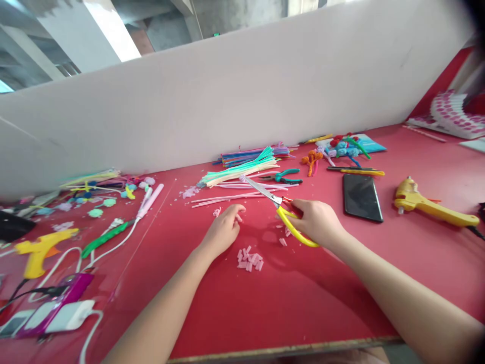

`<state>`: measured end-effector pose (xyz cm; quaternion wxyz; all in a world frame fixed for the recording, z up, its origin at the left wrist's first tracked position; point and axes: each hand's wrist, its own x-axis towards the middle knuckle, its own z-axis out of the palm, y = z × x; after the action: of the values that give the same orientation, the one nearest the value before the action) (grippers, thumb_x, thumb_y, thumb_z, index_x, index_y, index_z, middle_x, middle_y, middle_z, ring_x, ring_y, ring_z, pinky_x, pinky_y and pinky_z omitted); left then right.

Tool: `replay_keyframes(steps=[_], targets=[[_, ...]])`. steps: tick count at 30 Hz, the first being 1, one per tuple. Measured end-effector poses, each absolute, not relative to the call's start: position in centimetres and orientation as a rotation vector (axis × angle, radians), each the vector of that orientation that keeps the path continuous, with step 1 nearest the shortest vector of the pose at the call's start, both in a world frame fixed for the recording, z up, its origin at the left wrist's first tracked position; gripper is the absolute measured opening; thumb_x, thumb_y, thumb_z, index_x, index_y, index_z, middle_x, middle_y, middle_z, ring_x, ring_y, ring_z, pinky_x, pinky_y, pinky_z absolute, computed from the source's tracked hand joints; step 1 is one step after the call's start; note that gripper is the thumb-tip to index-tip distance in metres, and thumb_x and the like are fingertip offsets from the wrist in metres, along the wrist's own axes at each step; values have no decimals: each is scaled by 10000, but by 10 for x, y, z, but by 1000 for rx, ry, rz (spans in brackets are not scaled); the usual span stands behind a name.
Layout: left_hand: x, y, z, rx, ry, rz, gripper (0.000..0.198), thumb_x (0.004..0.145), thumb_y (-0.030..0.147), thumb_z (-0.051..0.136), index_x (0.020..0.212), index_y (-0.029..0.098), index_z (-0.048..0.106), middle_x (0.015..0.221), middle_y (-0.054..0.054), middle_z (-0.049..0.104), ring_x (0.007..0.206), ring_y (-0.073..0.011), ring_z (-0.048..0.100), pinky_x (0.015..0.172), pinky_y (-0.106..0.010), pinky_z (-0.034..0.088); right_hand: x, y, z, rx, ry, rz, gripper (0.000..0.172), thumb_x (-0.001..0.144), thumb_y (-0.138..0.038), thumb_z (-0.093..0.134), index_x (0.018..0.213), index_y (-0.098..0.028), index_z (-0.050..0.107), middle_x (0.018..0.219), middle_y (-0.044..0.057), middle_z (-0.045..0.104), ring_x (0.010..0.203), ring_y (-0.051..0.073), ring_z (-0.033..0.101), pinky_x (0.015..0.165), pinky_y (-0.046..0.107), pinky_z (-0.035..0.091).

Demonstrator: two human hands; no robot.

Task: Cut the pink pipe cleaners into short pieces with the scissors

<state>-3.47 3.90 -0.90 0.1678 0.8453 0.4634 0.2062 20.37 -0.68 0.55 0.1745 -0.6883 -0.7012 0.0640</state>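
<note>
My right hand [316, 220] grips yellow-handled scissors [297, 232], whose metal blades point up and to the left, toward the pipe cleaners. Left of the blades, my left hand [223, 230] has its fingers curled together; whatever is in them, if anything, is too small to make out. A small pile of short pink cut pieces [250, 259] lies between my forearms. More pink scraps [283, 241] are scattered below the scissors. Just beyond my hands lie loose pink pipe cleaners [238, 196] and a bundle of mint-green pipe cleaners [246, 166].
Teal-handled pliers [288, 175] lie behind the scissors. A black phone [362, 197] and a yellow glue gun [435, 205] are at the right. Leftward are another yellow glue gun [40, 250], a purple power strip [56, 306] and cables. A white partition [227, 101] rises behind.
</note>
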Motion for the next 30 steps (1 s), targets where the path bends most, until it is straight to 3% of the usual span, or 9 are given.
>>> replay_keyframes(steps=[3, 8, 15, 19, 24, 30], targets=[[-33, 36, -6, 2337, 1262, 585, 236, 725, 127, 393, 906, 209, 521, 894, -23, 547, 772, -127, 532, 717, -253, 400, 200, -10, 7, -1917, -1966, 269, 355, 707, -559, 372, 726, -220, 474, 554, -3, 527, 490, 125, 467, 449, 218, 207], [-39, 20, 4, 2296, 1112, 362, 91, 696, 239, 497, 718, 194, 573, 767, -14, 528, 671, -127, 509, 647, -246, 396, 197, -10, 7, -1910, -1964, 269, 346, 687, -560, 400, 730, -221, 456, 567, -7, 534, 496, 124, 473, 445, 216, 217], [-33, 7, 3, 2437, 1128, 332, 53, 675, 207, 513, 638, 191, 547, 714, -15, 503, 680, -144, 491, 628, -255, 372, 192, -13, 1, -1855, -1965, 200, 346, 685, -557, 403, 731, -220, 466, 570, -10, 535, 486, 118, 462, 455, 216, 216], [-26, 7, 2, 2224, 1156, 419, 101, 706, 223, 474, 644, 183, 542, 719, -9, 510, 645, -123, 485, 617, -244, 376, 190, -15, 5, -1826, -1910, 280, 298, 694, -502, 416, 717, -210, 464, 559, -7, 517, 481, 109, 439, 456, 214, 223], [-11, 7, 15, 1563, 1046, 575, 168, 739, 321, 476, 756, 156, 497, 654, -1, 525, 549, -88, 477, 536, -216, 373, 187, -20, 10, -1583, -1746, 824, 239, 728, -411, 391, 643, -190, 424, 517, -33, 472, 458, 82, 418, 443, 195, 272], [18, 5, 18, 1074, 873, 663, 267, 660, 271, 613, 864, 146, 493, 614, 13, 519, 459, -29, 412, 422, -145, 280, 182, -24, 10, -1336, -1508, 1350, 117, 693, -307, 445, 709, -190, 445, 488, -63, 453, 397, 62, 410, 382, 174, 307]])
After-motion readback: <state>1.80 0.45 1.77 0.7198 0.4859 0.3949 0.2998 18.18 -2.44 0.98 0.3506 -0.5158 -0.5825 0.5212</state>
